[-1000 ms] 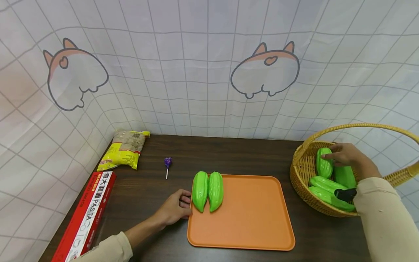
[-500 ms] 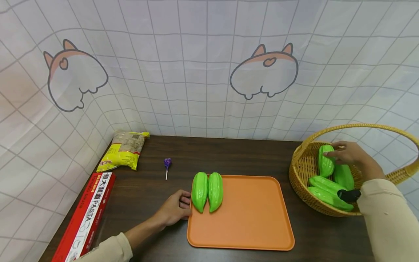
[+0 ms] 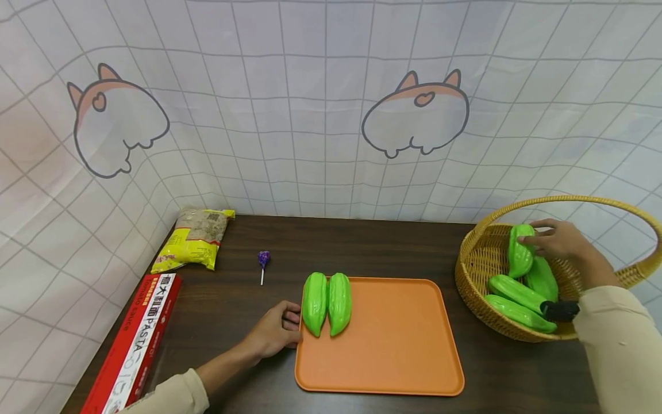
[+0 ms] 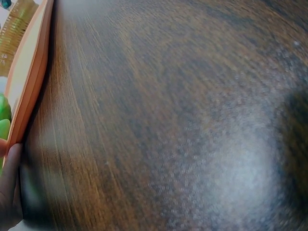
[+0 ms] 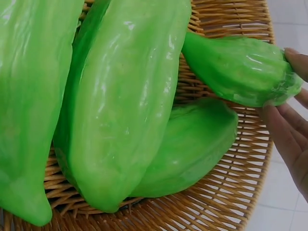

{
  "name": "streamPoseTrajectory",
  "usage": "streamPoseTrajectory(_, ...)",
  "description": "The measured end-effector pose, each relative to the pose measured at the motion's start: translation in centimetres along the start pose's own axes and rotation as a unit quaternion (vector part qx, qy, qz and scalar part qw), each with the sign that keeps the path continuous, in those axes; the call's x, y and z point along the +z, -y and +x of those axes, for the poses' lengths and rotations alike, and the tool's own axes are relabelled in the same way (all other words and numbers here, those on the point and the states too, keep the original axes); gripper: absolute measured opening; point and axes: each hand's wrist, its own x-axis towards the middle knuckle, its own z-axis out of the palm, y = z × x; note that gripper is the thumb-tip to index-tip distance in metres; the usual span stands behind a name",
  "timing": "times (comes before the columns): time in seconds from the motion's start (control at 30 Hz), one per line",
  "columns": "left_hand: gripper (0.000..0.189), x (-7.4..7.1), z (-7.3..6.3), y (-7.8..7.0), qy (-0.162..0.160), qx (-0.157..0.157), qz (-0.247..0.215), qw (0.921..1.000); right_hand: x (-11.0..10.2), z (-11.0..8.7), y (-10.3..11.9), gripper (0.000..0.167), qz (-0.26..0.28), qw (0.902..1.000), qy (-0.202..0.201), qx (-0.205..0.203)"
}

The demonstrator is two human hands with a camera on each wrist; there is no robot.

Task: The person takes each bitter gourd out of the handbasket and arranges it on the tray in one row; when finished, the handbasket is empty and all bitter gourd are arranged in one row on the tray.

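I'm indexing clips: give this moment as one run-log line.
left hand: touching left edge of orange tray | right hand: gripping one green gourd by its end | tray: two gourds | basket: three other gourds

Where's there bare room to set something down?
The orange tray is bare right of its two green vegetables. The table is bare between tray and wicker basket, and behind the tray, right of the lollipop. The basket, where the right grip holds one of several vegetables, is crowded; so is the tray's left edge, by the left grip.
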Motion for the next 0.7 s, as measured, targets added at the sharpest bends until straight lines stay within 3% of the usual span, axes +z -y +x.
streamPoseTrajectory(0.43, 0.062, 0.0, 0.0, 0.2, -0.005, 0.003, -0.005, 1.0000, -0.8, -0.6, 0.2, 0.084, 0.074, 0.9968, -0.028, 0.001)
streamPoseTrajectory(0.7, 0.062, 0.1, 0.0, 0.2, -0.007, 0.002, -0.002, 1.0000, -1.2, -1.2, 0.7, 0.084, 0.064, 0.9977, -0.025, -0.001)
